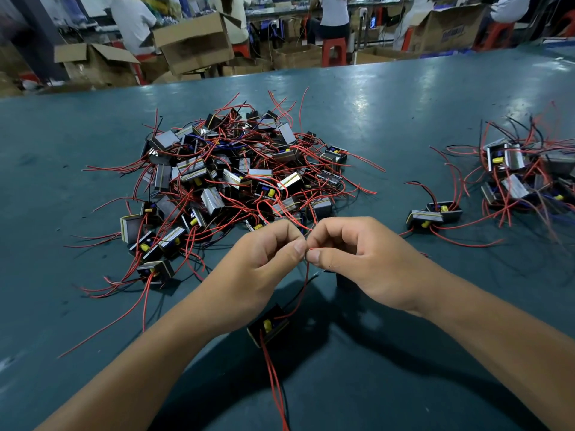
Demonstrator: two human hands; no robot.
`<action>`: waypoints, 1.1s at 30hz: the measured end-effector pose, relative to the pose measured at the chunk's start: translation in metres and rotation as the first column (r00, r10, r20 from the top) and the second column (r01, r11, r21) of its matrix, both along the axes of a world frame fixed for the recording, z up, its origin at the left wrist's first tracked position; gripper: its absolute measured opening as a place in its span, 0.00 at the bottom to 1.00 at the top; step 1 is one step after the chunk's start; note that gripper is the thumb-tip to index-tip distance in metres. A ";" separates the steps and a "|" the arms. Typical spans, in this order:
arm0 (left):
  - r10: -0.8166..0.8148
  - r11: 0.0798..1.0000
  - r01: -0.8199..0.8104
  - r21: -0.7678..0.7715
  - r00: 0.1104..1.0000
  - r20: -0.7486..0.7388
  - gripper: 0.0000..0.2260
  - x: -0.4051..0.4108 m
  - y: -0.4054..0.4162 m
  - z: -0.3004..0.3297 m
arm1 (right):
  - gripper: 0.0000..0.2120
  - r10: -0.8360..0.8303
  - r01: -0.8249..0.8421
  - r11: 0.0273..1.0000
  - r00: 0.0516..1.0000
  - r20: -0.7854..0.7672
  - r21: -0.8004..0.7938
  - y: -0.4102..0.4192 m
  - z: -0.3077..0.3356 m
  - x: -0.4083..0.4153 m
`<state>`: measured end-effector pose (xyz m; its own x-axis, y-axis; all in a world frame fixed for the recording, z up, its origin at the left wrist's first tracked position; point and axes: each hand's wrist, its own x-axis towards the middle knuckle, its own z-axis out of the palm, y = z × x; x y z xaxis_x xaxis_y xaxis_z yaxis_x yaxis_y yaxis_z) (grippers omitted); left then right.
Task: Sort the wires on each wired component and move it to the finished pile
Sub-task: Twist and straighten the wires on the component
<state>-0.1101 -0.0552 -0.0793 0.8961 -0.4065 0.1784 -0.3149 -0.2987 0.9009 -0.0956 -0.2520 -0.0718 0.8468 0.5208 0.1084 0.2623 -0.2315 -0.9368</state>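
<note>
From the head camera, the left hand (264, 259) and the right hand (348, 259) meet thumb to thumb above the table (404, 113), both with fingers curled, pinching the upper ends of the wires (303, 284) of one wired component (269, 328). Where exactly each fingertip closes on the strands is hidden behind the thumbs and knuckles; it looks as though a red wire and a black one are being held, though the black one is thin and hard to follow. The component itself hangs or rests low between the forearms, a small black block with a yellow part on its face, and two more red wires trail from it off the bottom edge.

Beyond the hands lies the large unsorted heap (236, 175) of like components, its wires so tangled that single pieces cannot be counted. To the right, well apart, the finished pile (522, 172) is cut by the frame edge, with two components (434, 214) lying just before it.

In the background, cardboard boxes (193, 42), red stools (334, 51) and seated people appear, blurred and cropped at the top. One box at right bears blue printing (454, 34) too smeared to read; no other writing is legible.
</note>
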 end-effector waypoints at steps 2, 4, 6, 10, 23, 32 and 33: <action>0.017 0.999 -0.019 0.038 0.999 0.048 0.11 0.000 0.000 0.000 | 0.06 0.017 -0.017 1.000 0.999 -0.034 0.020 0.000 0.000 0.000; 0.034 0.997 -0.041 0.073 0.996 0.084 0.09 -0.001 0.000 0.001 | 0.04 0.036 -0.035 0.999 0.998 -0.053 0.029 0.000 0.000 0.000; 0.039 0.994 -0.049 0.095 0.994 0.106 0.09 -0.003 0.000 0.002 | 0.04 0.058 -0.054 0.997 0.996 -0.075 0.055 0.000 0.001 0.000; 0.044 0.992 -0.059 0.112 0.990 0.134 0.11 -0.005 -0.001 0.003 | 0.04 0.084 -0.069 0.990 0.989 -0.125 0.121 0.000 0.001 -0.001; 0.070 0.996 -0.075 0.056 0.994 0.081 0.09 -0.003 -0.003 0.001 | 0.05 -0.003 0.028 0.991 0.983 -0.186 0.130 0.000 0.001 0.002; 0.095 0.994 -0.101 0.035 0.985 0.148 0.08 0.002 0.001 0.002 | 0.08 -0.034 0.048 0.995 0.988 -0.149 0.089 0.001 0.005 0.002; 0.092 0.989 -0.118 0.090 0.963 0.254 0.05 0.003 0.005 0.004 | 0.08 -0.033 0.048 0.994 0.988 -0.151 0.094 0.001 0.005 0.002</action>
